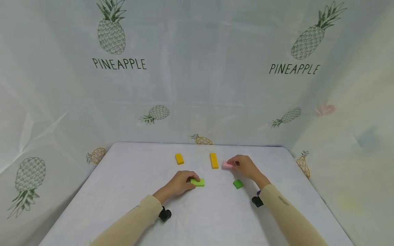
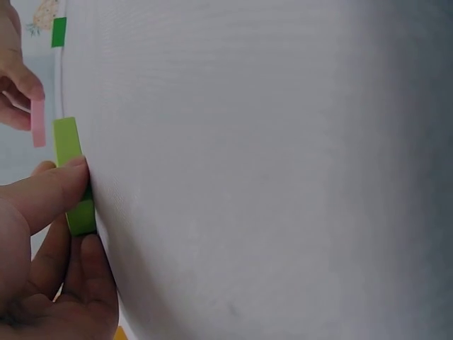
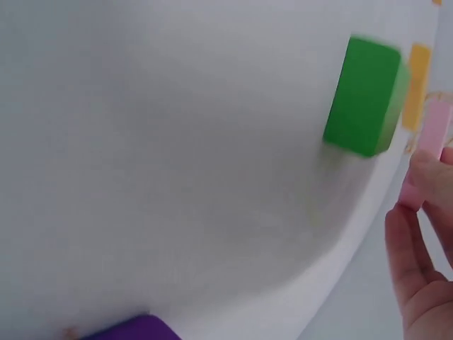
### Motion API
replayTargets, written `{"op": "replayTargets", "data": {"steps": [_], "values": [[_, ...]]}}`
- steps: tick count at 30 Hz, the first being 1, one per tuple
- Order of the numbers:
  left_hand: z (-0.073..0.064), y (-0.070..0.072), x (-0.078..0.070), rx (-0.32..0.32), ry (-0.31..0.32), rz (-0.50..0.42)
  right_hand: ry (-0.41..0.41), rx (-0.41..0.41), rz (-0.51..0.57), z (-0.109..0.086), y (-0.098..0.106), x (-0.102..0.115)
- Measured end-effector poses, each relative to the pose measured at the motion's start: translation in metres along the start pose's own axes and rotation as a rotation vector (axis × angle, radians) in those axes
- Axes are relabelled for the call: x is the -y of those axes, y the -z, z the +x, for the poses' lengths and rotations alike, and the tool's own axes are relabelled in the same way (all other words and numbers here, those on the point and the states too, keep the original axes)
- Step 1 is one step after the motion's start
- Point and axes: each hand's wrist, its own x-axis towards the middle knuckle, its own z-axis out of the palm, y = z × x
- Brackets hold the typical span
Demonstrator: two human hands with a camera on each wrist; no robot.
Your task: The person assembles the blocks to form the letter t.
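On my head-camera feed, the lime-green rectangular block (image 1: 199, 183) is level, long axis running left to right, low at the white surface (image 1: 212, 215); I cannot confirm contact beneath it. The left fingers (image 2: 60, 188) pinch it, leaving its right end exposed. I observe the pale pink rectangular block (image 1: 226, 165) farther forward and to the right, also crosswise, its left end exposed, pinched by the right fingers (image 3: 430, 178).

Place was a curtained tabletop booth (image 1: 55, 112); whether home, lab or office lay beyond could not be told. One white-topped table (image 1: 212, 218), rounded at its far corners, stood enclosed at back and both sides by pale hanging sheeting (image 1: 200, 68). Sheeting bore printed pineapples (image 1: 111, 37), some dark-outlined, some yellow, and black lettering (image 1: 119, 64), PINEAPPLE, twice.
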Motion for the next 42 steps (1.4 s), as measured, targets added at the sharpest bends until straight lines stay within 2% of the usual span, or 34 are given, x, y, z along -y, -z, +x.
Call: {"op": "replayTargets", "data": {"steps": [3,9,23,33,42], "values": [[0.0,0.0,-0.001,0.001,0.006,-0.007,0.034,-0.003,-0.009,-0.007,0.001,0.007],[-0.001,0.001,-0.004,0.0,0.011,-0.012,0.03,-0.012,-0.008,-0.021,-0.005,0.02],[0.001,0.001,0.001,0.004,0.016,-0.008,0.095,-0.027,-0.012,-0.043,-0.019,0.04],[0.002,0.0,0.003,0.01,0.005,-0.009,0.186,-0.006,0.02,-0.044,-0.034,0.053],[-0.001,0.002,-0.002,0.005,0.007,-0.009,0.203,0.025,0.022,-0.041,-0.047,0.066]]}}
